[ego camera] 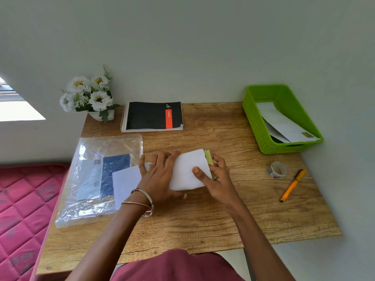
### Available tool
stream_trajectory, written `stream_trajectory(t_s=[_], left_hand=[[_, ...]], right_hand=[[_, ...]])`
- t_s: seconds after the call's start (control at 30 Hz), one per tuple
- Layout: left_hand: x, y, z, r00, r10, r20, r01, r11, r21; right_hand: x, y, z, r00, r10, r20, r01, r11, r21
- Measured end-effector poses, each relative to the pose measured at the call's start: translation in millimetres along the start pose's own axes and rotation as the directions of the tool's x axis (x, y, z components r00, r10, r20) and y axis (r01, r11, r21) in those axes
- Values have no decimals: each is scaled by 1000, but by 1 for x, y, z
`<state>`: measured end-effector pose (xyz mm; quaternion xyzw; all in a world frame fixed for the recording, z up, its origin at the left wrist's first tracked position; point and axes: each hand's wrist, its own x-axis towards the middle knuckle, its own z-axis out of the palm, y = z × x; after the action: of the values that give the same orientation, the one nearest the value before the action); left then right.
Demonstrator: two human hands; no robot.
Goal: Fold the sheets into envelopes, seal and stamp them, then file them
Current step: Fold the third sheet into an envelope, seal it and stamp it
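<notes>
On your counter (pixel 203 220) you have a black notebook (pixel 153 116), white flowers (pixel 89 94), and an orange pen (pixel 292 185); a red mattress (pixel 22 199) lies alongside.

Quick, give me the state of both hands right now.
Left hand: open, fingers flat, pressing the folded white sheet.
Right hand: pinching the sheet's right edge against a green strip.

We see wooden table (pixel 203 216). Left hand (pixel 160 179) lies flat on folded white sheet (pixel 188 171); right hand (pixel 215 175) pinches its right edge beside green strip (pixel 209 161). Second sheet (pixel 125 181) overlaps plastic packet (pixel 97 179). Green basket (pixel 255 122) holds envelopes (pixel 284 122). Tape roll (pixel 277 169) near orange pen (pixel 292 185). Notebook (pixel 152 116), flowers (pixel 89 94) at back.
</notes>
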<state>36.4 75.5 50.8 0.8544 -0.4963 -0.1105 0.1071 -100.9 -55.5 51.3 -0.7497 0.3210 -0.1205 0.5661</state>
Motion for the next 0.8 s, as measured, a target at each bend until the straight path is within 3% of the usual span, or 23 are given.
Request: stream_trajectory(t_s=[0.13, 0.2, 0.3, 0.37, 0.5, 0.63, 0.8], left_hand=[[-2, 2, 0, 1000, -3, 13, 2, 1000, 21], [-2, 2, 0, 1000, -11, 16, 10, 999, 50], [-3, 2, -1, 1000, -9, 13, 7, 996, 90], [-4, 2, -1, 1000, -4, 0, 4, 995, 104], [-6, 4, 0, 999, 35, -16, -33, 990, 136], [-9, 3, 1, 998, 61, -32, -55, 987, 153], [-8, 6, 0, 998, 61, -28, -55, 984, 170]], right_hand=[[-2, -2, -9, 998, -9, 68, 2, 994, 107], [-4, -5, -14, 1000, -14, 15, 9, 957, 289], [-7, -7, -20, 993, 98, -60, -38, 771, 636], [-8, -8, -23, 983, 175, -53, -86, 699, 709], [-9, -7, -25, 971, 236, -29, -142, 672, 727], [-8, -7, -21, 972, 227, -54, -138, 749, 648], [-4, -7, -18, 965, 185, -186, -54, 835, 548]])
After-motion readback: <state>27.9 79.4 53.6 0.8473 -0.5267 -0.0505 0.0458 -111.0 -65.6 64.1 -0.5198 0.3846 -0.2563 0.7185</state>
